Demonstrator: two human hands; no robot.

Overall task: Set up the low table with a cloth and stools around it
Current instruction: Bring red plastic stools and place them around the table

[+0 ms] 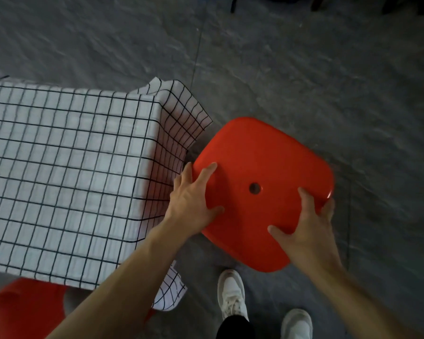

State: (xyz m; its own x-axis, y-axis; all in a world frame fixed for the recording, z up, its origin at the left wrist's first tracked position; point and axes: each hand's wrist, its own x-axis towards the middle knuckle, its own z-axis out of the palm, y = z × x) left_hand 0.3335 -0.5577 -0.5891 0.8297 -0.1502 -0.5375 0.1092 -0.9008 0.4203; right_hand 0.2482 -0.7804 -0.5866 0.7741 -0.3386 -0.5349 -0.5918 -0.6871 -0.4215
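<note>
Both hands grip a red stool point(262, 182) by its seat, just off the right end of the low counter point(59, 167). The left hand point(194, 201) clamps the seat's left edge, fingers spread on top and the palm wrapped over the rim next to the hanging cloth. The right hand point(301, 226) clamps the near right edge, thumb and fingers spread on the seat's top. The seat is square with rounded corners and a small hole point(255, 188) in its middle; it sits turned cornerwise to the counter, its left corner close to the cloth's drape.

The cloth point(88, 148), white with a black grid, covers the whole counter top and hangs over the right end in folds. A second stool point(17, 311) peeks out from under the counter's near edge at lower left. White shoes point(231, 292) stand on the grey floor point(304, 69) below the held stool.
</note>
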